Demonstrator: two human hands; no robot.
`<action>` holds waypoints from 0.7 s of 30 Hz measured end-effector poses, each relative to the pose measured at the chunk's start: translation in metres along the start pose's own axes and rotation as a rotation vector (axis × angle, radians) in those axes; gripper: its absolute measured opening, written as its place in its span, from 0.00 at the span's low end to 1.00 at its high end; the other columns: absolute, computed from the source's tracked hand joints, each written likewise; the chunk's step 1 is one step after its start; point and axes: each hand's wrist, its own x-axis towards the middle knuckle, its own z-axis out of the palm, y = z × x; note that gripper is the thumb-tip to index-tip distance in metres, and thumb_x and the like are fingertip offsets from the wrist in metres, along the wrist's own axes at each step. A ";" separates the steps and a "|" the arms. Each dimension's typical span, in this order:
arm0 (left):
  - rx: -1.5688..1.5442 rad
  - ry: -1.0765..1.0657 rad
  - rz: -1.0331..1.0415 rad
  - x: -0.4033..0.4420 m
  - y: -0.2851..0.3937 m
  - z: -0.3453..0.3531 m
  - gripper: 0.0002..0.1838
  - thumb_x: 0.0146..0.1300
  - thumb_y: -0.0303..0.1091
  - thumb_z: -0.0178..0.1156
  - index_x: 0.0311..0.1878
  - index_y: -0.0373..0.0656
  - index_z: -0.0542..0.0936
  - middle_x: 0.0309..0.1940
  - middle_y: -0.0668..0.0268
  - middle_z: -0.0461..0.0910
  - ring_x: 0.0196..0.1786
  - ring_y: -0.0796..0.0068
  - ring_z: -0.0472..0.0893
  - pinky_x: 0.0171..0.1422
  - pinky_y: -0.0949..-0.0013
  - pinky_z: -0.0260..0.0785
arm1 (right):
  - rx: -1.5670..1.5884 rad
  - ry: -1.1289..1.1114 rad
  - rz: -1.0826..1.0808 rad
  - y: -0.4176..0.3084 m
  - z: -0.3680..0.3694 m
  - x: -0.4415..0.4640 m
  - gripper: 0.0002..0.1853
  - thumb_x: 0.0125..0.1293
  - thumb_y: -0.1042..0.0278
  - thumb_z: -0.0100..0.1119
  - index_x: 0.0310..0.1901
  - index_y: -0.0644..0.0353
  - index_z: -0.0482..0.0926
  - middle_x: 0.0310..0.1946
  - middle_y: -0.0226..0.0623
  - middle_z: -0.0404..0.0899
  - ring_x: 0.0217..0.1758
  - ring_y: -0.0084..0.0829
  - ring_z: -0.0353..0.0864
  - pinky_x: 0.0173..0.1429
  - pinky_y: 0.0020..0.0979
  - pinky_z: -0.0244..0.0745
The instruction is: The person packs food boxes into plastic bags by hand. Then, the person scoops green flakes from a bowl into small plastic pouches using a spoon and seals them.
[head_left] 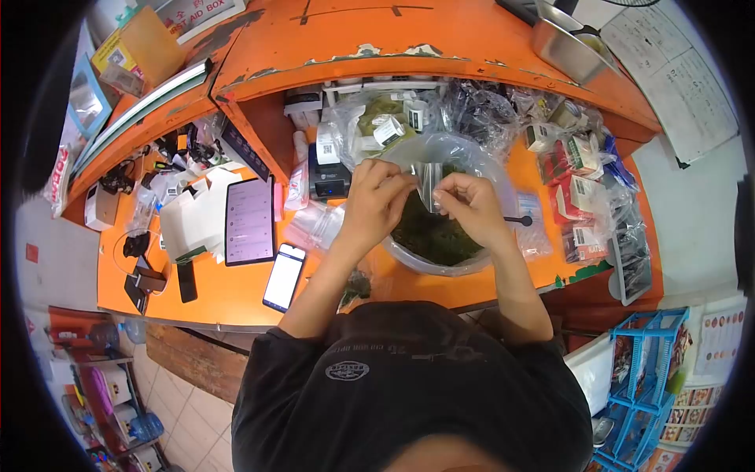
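Between my two hands is a small clear plastic bag, held upright above a wide tub. My left hand pinches the bag's left edge. The fingertips of my right hand are closed on its right side. Whether the bag's mouth is parted I cannot tell. Inside the tub lies a dark green, leafy-looking mass, partly covered by my hands. A black handle with a rounded end sticks out past the tub's right side. More clear plastic bags lie left of the tub.
A lit phone, a tablet and a dark phone lie on the orange table at left. Red and white packets stand at right. Behind the tub are bags with white labels, under an orange shelf.
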 end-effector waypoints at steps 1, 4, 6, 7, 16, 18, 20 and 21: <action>-0.071 0.037 -0.089 0.000 0.004 0.003 0.10 0.50 0.23 0.68 0.37 0.41 0.83 0.29 0.63 0.75 0.34 0.66 0.74 0.39 0.66 0.66 | -0.046 0.038 0.008 -0.001 -0.001 -0.001 0.03 0.65 0.74 0.59 0.36 0.64 0.79 0.29 0.27 0.79 0.29 0.15 0.76 0.31 0.18 0.69; -0.234 0.029 -0.331 0.004 0.023 0.004 0.05 0.55 0.27 0.67 0.33 0.38 0.83 0.25 0.61 0.76 0.28 0.70 0.74 0.33 0.67 0.65 | -0.054 0.088 0.061 -0.005 0.004 -0.005 0.02 0.63 0.77 0.59 0.34 0.65 0.79 0.27 0.29 0.80 0.27 0.16 0.76 0.29 0.19 0.69; -0.280 -0.132 -0.460 0.008 0.034 -0.001 0.09 0.58 0.32 0.66 0.30 0.35 0.82 0.20 0.60 0.76 0.23 0.72 0.74 0.29 0.68 0.64 | -0.135 0.074 0.028 -0.005 0.005 -0.007 0.02 0.62 0.78 0.58 0.32 0.65 0.78 0.25 0.30 0.80 0.26 0.17 0.77 0.28 0.19 0.70; -0.264 -0.199 -0.480 0.007 0.034 0.001 0.11 0.59 0.34 0.66 0.29 0.34 0.82 0.18 0.60 0.75 0.22 0.73 0.73 0.28 0.68 0.63 | -0.175 0.065 0.012 -0.005 0.006 -0.007 0.02 0.61 0.79 0.58 0.31 0.66 0.78 0.25 0.30 0.80 0.25 0.17 0.77 0.28 0.19 0.71; -0.769 -0.454 -0.656 0.001 0.018 0.003 0.15 0.67 0.35 0.56 0.30 0.31 0.79 0.18 0.59 0.76 0.23 0.80 0.75 0.30 0.70 0.68 | -0.171 -0.014 0.080 -0.004 0.005 -0.009 0.04 0.58 0.79 0.61 0.28 0.65 0.76 0.23 0.30 0.79 0.24 0.16 0.76 0.29 0.19 0.72; -0.814 -0.475 -0.631 0.000 0.013 0.002 0.13 0.67 0.32 0.54 0.31 0.31 0.79 0.20 0.59 0.77 0.25 0.79 0.76 0.32 0.71 0.69 | -0.204 0.013 0.053 -0.006 0.008 -0.010 0.04 0.58 0.77 0.62 0.28 0.65 0.76 0.23 0.30 0.78 0.25 0.17 0.76 0.29 0.21 0.72; -0.769 -0.505 -0.601 0.000 0.011 -0.002 0.12 0.67 0.30 0.53 0.31 0.31 0.79 0.21 0.61 0.77 0.26 0.77 0.77 0.34 0.72 0.70 | -0.323 0.022 -0.048 -0.008 0.010 -0.011 0.05 0.59 0.76 0.61 0.28 0.65 0.75 0.22 0.32 0.77 0.25 0.21 0.77 0.29 0.25 0.71; -0.702 -0.524 -0.583 0.002 0.012 -0.004 0.13 0.67 0.31 0.54 0.30 0.32 0.79 0.21 0.63 0.78 0.26 0.76 0.77 0.34 0.72 0.70 | -0.425 0.019 -0.135 -0.010 0.011 -0.011 0.05 0.59 0.74 0.59 0.28 0.64 0.74 0.22 0.35 0.77 0.25 0.25 0.77 0.30 0.28 0.71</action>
